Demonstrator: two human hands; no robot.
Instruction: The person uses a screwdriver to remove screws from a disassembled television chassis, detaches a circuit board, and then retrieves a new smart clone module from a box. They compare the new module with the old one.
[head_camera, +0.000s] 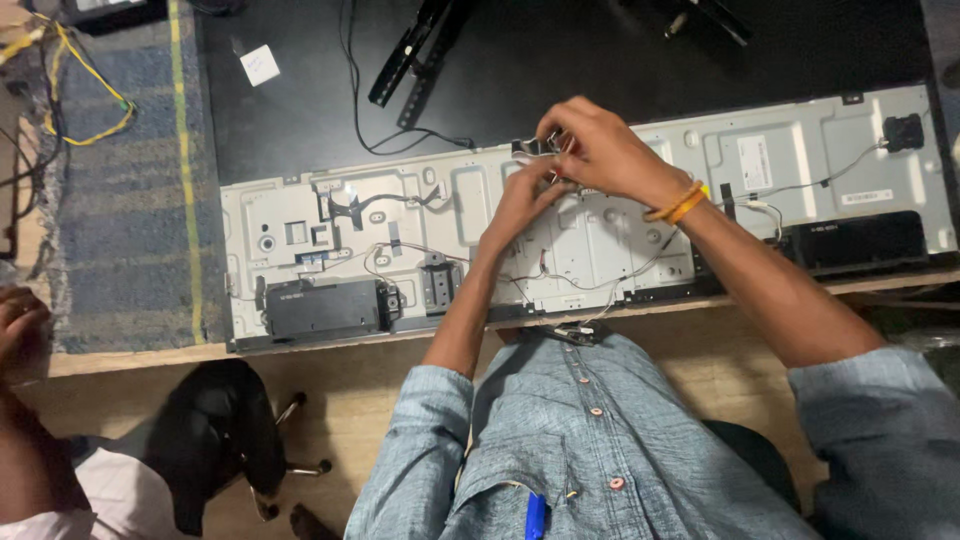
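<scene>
A small, light, stiff silvery metal connector piece, judged fragile at its thin wires, is pinched at its edges by the right hand and left hand, both grips closed on it, above the long grey metal back panel on the surface.

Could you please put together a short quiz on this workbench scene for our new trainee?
1. True or false: both hands meet at the top edge of the metal back panel.
2. Which wrist wears the orange bands? A) left B) right
3. What lies on the dark mat above the panel?

Key:
1. True: the left hand and right hand pinch a small metal part there.
2. B.
3. A black bracket, a thin black cable and a white paper square.
</scene>
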